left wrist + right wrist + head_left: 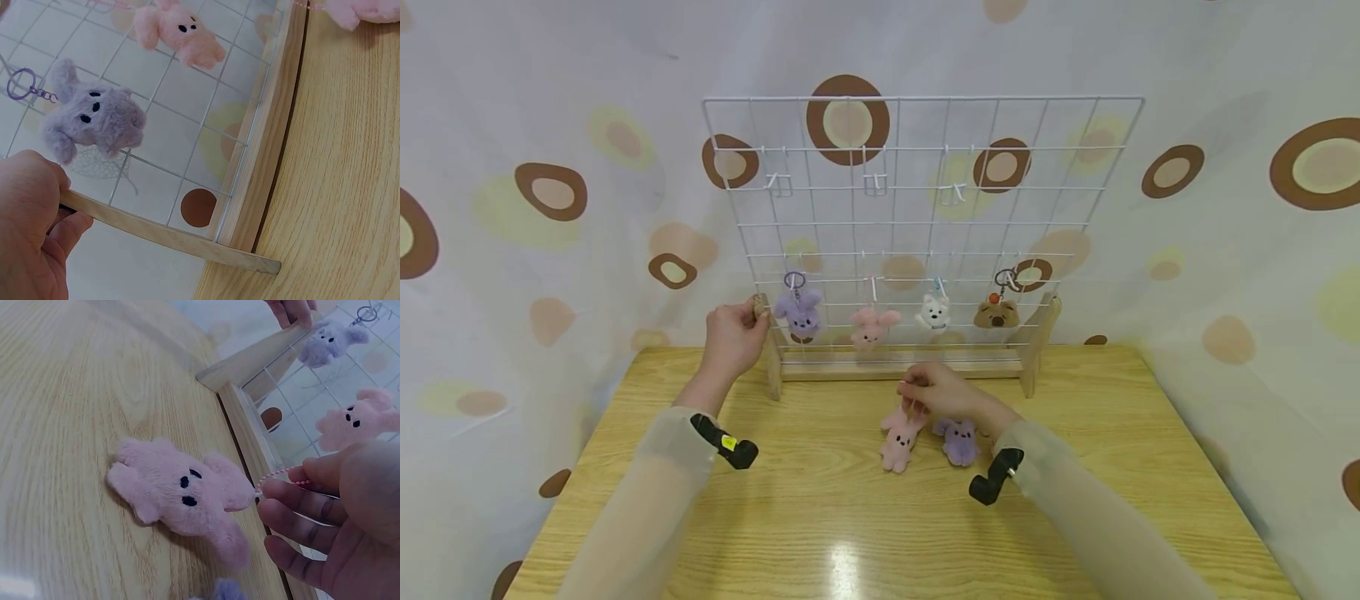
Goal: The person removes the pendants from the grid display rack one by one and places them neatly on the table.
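A pink plush bunny keychain is at the front of the rack, its long ears toward the rack. My right hand pinches its pink bead chain between thumb and forefinger. At the rack's left side, my left hand grips the upper end of the wooden side foot between thumb and fingers. Beside the right wrist, a purple plush keychain lies on the table. Nearest the left hand hangs another purple plush keychain with a ring.
The white wire grid rack stands at the table's back. On its lower hooks also hang a pink plush, a white dog plush and a brown bear plush. White hooks sit higher up. The wooden table extends in front.
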Available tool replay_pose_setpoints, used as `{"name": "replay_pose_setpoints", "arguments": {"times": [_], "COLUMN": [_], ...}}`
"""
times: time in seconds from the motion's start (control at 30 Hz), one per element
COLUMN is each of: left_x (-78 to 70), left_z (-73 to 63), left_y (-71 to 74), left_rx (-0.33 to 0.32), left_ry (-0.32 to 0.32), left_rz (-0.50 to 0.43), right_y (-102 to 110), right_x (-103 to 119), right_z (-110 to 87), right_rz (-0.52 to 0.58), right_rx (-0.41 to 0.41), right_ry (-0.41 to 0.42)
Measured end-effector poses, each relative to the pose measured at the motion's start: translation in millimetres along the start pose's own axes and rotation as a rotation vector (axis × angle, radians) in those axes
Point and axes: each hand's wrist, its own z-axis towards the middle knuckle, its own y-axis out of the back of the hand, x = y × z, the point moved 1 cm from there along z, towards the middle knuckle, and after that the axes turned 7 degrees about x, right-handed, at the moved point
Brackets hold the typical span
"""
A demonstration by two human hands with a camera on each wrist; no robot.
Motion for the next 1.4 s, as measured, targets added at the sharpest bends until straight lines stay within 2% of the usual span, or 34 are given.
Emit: {"name": "replay_pose_setpoints", "arguments": {"times": [0.23, 0.4, 0.6, 0.8, 1.07, 1.2, 1.4], "left_x": [-1.7, -3.7, -6.4, -5.9, -4.7, -4.3, -2.3], "left_z": [0.8, 1.1, 1.5, 0.6, -1.6, -2.1, -2.7], "left_y": [-2.2, -3.7, -4.8, -5.9, -3.1, -1.3, -0.4], "left_rx": [0.002, 0.003, 0.008, 0.019, 0.003, -0.003, -0.001], "left_ry": [0.001, 0.003, 0.005, 0.012, 0.021, 0.009, 0.018], "left_rz": [-0.002, -0.011, -0.017, -0.012, -0.005, 0.004, 0.01], "right_y": [3, 3, 3, 13, 40, 56, 80], "right_x": [-1, -2, -2, 4, 9, 15, 22], "right_z": [7.6, 11.0, 7.4, -8.0, -36.1, -49.8, -68.3], "right_rz": [-0.034, -0.041, -0.026, -0.057, -0.035, -0.052, -0.052], "right_rx": [-0.022, -0.001, -0.006, -0.055, -0.07, -0.133, -0.209], "right_ry": [-0.003, 0.0, 0.006, 0.045, 0.014, 0.013, 0.071]}}
